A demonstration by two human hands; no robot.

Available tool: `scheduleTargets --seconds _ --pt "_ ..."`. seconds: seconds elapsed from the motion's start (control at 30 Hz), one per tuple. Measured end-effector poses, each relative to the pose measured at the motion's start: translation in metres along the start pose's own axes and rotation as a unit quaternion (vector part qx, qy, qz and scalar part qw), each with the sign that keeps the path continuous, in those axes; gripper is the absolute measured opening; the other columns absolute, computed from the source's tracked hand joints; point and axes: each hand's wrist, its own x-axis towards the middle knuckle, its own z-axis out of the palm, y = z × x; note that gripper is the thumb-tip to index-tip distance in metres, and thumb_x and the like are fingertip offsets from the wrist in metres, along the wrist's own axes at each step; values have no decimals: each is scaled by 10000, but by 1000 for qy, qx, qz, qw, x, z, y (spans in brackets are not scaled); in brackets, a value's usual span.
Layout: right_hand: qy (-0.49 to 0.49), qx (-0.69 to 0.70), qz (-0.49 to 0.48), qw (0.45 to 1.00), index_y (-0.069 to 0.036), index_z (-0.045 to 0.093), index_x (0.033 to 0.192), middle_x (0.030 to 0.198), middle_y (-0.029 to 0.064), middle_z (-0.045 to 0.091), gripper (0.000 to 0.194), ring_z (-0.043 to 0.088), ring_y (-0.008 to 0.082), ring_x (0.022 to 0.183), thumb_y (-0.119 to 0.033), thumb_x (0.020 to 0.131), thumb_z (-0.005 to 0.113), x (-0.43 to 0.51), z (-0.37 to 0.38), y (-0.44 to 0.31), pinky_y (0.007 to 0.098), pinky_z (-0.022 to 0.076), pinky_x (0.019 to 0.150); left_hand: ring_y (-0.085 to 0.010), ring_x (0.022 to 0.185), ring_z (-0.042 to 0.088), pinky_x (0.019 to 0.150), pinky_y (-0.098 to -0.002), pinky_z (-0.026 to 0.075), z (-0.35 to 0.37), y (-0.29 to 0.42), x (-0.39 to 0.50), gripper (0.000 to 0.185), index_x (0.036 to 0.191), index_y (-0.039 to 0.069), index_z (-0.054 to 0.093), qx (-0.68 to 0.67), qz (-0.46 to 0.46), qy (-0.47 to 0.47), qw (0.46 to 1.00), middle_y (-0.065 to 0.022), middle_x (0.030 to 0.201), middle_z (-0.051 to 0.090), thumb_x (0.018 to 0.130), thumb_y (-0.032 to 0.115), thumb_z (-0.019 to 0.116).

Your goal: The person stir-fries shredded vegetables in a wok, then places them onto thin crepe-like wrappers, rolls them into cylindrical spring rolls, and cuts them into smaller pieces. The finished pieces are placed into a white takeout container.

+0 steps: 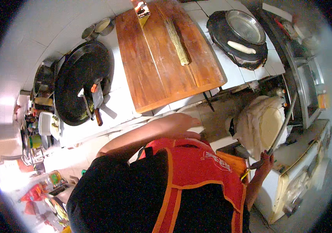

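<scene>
My left hand is over the red apron's upper edge, blurred, with its fingers apart and no object seen in it. At the right, my right hand is closed around the lower end of a long thin rod, which slants up and away. Behind the rod, a round pale mass, apparently dough, sits in a cloth. Ahead is a wooden board with a tied bundle of thin sticks and a small printed box on it.
A large black pan stands left of the board, with a scraper and another long-handled tool in it. At the right, a dark round plate bears a metal pan and a pale elongated piece. A white cabinet is beside my right arm.
</scene>
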Motion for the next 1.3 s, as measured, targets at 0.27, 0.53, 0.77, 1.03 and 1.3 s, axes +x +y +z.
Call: scheduleTargets --seconds 0.27,0.53,0.77,1.03,1.3 --pt "106 -201 -229 947 -36 583 1145 946 81 620 401 575 179 855 -44 753 668 95 -96 17 322 482 738 -276 1124 568 941 -371 451 55 36 60 555 1323 86 460 0 -135 -45 990 -171 1218 578 873 376 604" --pt "330 -500 -137 789 -64 515 1248 903 245 576 524 540 396 894 -216 763 644 101 -175 -14 472 434 817 -268 996 616 848 -352 492 60 22 80 494 1280 35 490 -92 -220 -71 969 -183 1111 618 859 238 647" --pt "391 -591 -72 701 -29 533 1219 852 241 614 529 542 403 889 -230 739 629 127 -240 3 471 414 827 -274 993 617 855 -360 488 59 61 126 502 1266 36 505 22 -117 -101 988 -181 1104 623 849 270 655" --pt "416 -628 -123 646 -34 585 1151 778 172 634 456 606 344 712 -274 764 609 159 -293 33 447 472 724 -299 987 604 860 -385 474 62 82 145 579 1276 53 502 48 -67 -96 992 -174 1084 625 849 428 616" --pt "383 -685 -26 619 -80 579 1188 1046 188 610 472 568 369 931 -372 818 562 152 -298 5 455 464 797 -348 995 597 862 -410 454 53 106 145 613 1223 18 526 22 -90 -107 990 -201 1087 623 862 513 541"
